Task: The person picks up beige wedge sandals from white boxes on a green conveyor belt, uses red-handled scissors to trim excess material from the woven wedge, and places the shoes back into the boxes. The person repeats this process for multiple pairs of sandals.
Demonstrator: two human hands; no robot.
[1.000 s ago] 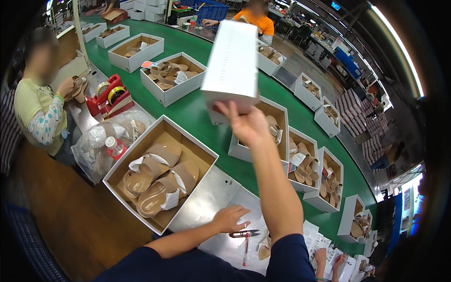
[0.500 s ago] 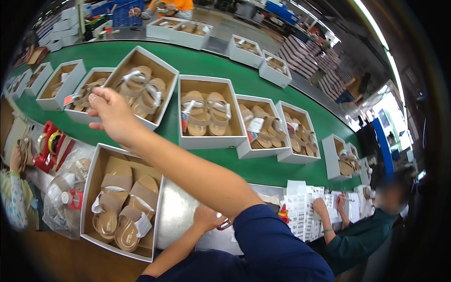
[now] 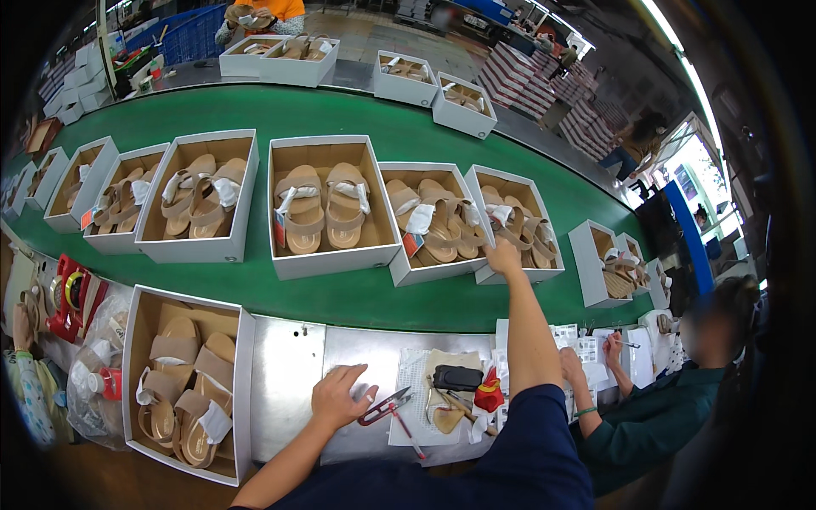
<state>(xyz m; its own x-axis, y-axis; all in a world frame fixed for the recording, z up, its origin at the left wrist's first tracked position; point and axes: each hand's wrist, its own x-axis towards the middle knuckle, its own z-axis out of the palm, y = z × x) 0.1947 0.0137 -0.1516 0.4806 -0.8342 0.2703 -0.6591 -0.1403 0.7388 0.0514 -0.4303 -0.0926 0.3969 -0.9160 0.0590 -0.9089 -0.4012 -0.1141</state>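
Observation:
My right hand (image 3: 503,257) reaches across the green belt (image 3: 357,302). Its fingers are curled at the near corner, where a white shoebox (image 3: 438,274) meets the open shoebox (image 3: 544,274) on its right. Both boxes hold tan strappy sandals with white paper wrapped on the straps. My left hand (image 3: 338,398) rests low over the metal table (image 3: 280,357), fingers apart and nothing in them. Close beside its thumb lie dark-and-red thread snips (image 3: 384,407) and a red pen (image 3: 408,433). Left of that hand, another open shoebox (image 3: 242,399) holds a pair of tan sandals (image 3: 204,416).
More sandal boxes line the belt, including a large shoebox (image 3: 336,265) in the middle. A black case (image 3: 457,377) and small tools lie on papers near my right arm. A co-worker (image 3: 654,433) writes at the right; another person (image 3: 285,13) handles a sandal across the belt.
My right hand has swung from the far-left boxes to the right-hand ones. The tilted box at left now stands straighter. My left hand has shifted left, away from the snips.

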